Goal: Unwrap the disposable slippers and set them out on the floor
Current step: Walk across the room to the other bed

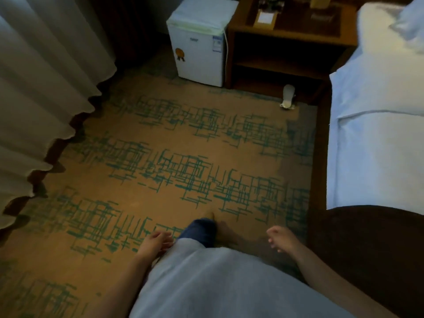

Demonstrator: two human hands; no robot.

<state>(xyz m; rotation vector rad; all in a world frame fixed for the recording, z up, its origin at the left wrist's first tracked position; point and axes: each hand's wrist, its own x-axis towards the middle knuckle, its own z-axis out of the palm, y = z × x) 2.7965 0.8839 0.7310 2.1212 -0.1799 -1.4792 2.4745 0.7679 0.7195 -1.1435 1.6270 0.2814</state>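
Note:
A pack of white disposable slippers (288,96) in clear wrap lies on the carpet far ahead, at the foot of the wooden nightstand (286,42), close to the bed. My left hand (156,243) hangs at my hip with loosely curled fingers and holds nothing. My right hand (282,239) hangs on the other side, also loosely curled and holding nothing. Both hands are far from the slippers. A bare foot (220,228) and a blue trouser leg show between them.
Patterned orange and green carpet (160,157) spreads ahead. White curtains (46,88) run along the left. A small white fridge (199,47) stands beside the nightstand. The bed (376,134) with white sheets and a dark runner (371,249) fills the right side.

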